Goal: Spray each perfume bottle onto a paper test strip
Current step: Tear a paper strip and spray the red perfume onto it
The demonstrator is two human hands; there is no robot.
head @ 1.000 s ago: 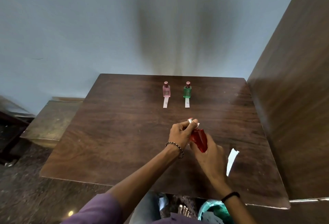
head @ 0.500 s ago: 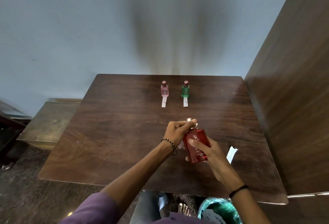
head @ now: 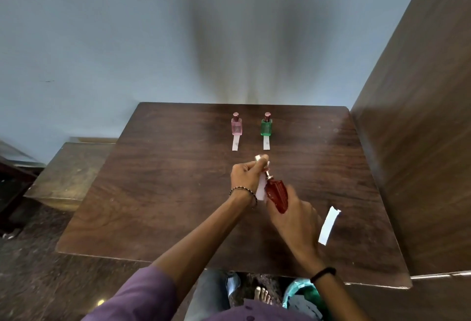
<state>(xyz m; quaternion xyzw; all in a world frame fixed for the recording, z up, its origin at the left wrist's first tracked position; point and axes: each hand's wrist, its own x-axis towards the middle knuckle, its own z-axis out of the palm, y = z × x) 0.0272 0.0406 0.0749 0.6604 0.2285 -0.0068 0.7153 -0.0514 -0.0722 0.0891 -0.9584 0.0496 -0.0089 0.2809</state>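
My right hand (head: 295, 216) grips a red perfume bottle (head: 277, 194) over the middle of the dark wooden table (head: 165, 193), tilted with its bare spray nozzle (head: 268, 174) pointing up and away. My left hand (head: 246, 174) is closed on the bottle's silver cap (head: 258, 158) and also pinches a white paper strip (head: 261, 189) that hangs beside the bottle. Farther back stand a pink bottle (head: 236, 125) and a green bottle (head: 266, 125), both capped, each with a paper strip (head: 235, 144) (head: 266, 144) lying in front of it.
A loose paper strip (head: 328, 226) lies on the table to the right of my right hand. A tall wooden panel (head: 420, 142) borders the table's right edge. A low wooden bench (head: 68, 167) sits to the left, and a pale wall (head: 127, 40) rises behind.
The cap has come off the red bottle and sits in my left hand. My right hand has turned the bottle, so its narrow side faces me and the nozzle is exposed.
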